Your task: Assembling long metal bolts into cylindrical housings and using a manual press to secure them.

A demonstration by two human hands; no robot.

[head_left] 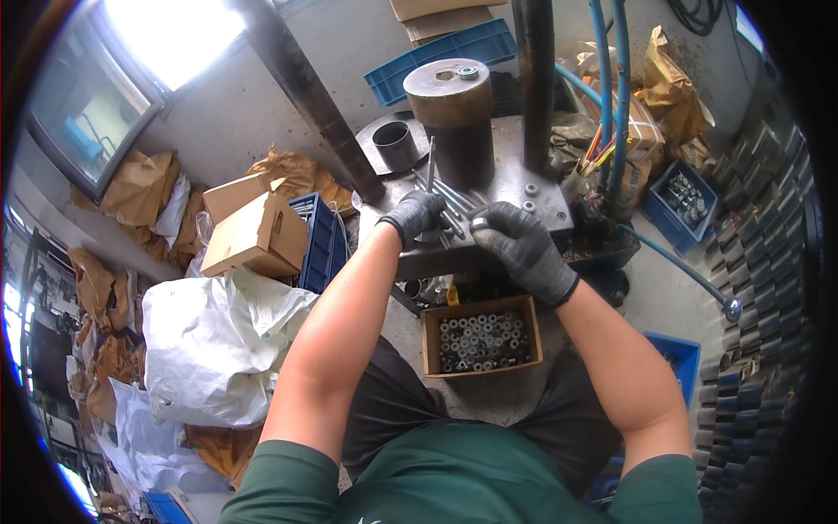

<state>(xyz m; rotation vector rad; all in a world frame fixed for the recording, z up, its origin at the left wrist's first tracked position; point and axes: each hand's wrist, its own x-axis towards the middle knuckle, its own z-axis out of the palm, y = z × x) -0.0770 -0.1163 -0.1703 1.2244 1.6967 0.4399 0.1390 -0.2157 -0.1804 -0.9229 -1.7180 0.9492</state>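
My left hand (415,217), in a dark grey glove, is closed around a slim metal rod (431,159) that sticks up from the fist. To its right, my right hand (524,249), gloved alike, pinches a small ring-shaped metal part (479,224), apparently a bearing. Several loose metal rods (456,199) lie between the hands on the steel press table (502,166). Two small bearings (531,189) rest on the table beyond the right hand. Another bearing (468,72) sits on top of the thick steel cylinder (449,122) behind the rods.
A cardboard box (428,368) of bearings stands on the floor below the table. Dark columns (319,105) rise at both sides. A short black tube (395,146) stands at the table's left. Blue crates (319,249), a white sack (214,341) and stacked metal parts (759,288) surround the place.
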